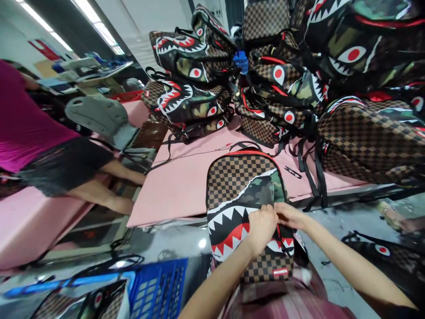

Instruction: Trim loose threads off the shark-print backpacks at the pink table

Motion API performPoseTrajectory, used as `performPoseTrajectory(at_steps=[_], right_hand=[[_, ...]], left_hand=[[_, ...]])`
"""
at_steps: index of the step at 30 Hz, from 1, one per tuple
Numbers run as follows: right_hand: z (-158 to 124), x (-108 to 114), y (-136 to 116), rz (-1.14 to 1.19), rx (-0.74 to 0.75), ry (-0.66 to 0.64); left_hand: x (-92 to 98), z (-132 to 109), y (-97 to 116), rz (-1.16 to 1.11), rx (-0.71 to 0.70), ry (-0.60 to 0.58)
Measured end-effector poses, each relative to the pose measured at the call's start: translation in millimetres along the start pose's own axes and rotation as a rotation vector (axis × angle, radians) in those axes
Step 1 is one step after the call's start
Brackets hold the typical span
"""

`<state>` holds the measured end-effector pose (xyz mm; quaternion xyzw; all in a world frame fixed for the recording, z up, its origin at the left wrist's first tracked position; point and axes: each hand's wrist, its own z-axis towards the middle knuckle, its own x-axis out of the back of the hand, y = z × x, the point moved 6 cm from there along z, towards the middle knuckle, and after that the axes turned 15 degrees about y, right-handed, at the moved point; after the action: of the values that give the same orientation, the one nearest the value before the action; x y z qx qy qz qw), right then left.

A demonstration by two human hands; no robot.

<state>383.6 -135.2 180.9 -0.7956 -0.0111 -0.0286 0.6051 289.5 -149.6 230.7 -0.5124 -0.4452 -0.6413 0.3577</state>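
Leftmost, beyond the desk's [175, 181] left edge, a person [33, 119] in a pink top. Next, below the near left corner, a blue basket [159, 285]. Along the far edge, piled bags [194, 99]. At the near edge, a checked backpack [239, 177], left hand [264, 226] clamped on its front, fingers curled together. Just beside, right hand [292, 215], fingertips hidden, cannot tell whether apart. Farther right, a small black tool [293, 173].

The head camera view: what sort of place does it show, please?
Probably a bag workshop or factory: many similar backpacks are piled on a pink-topped table, what look like thread snips lie near them, and the left hand and right hand touch another backpack.
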Motion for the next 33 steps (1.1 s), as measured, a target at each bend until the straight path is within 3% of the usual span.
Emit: performPoseTrajectory(at_steps=[2, 4, 6, 9, 12, 14, 16, 18, 26, 33], right_hand=[[-12, 17, 4, -0.160, 0.111, 0.029], [-38, 26, 15, -0.461, 0.321, 0.052], [-67, 23, 34, -0.732, 0.490, 0.024], [-87, 14, 56, -0.923, 0.580, 0.041], [-84, 13, 59, -0.946, 0.605, 0.045], [-79, 15, 58, -0.919, 0.622, 0.005], [-78, 19, 56, -0.906, 0.663, -0.020], [-79, 23, 55, -0.909, 0.726, -0.029], [-63, 25, 32, -0.935, 0.905, -0.053], [-49, 26, 27, -1.001, 0.912, -0.034]], left_hand=[[-0.1, 8, -1, 0.005, 0.028, -0.007], [-5.1, 17, -4, -0.015, 0.051, -0.011], [-14.4, 21, -9, -0.073, 0.064, -0.019], [-32.0, 4, -17, -0.188, 0.038, 0.002], [-46.3, -37, -17, -0.288, -0.111, 0.155], [-56.6, -70, -7, -0.341, -0.339, 0.244], [-70.7, -97, 2, -0.339, -0.535, 0.251], [-83.8, -111, 6, -0.297, -0.611, 0.228], [-94.3, -110, 5, -0.236, -0.646, 0.210], [-106.3, -110, 6, -0.222, -0.676, 0.207]])
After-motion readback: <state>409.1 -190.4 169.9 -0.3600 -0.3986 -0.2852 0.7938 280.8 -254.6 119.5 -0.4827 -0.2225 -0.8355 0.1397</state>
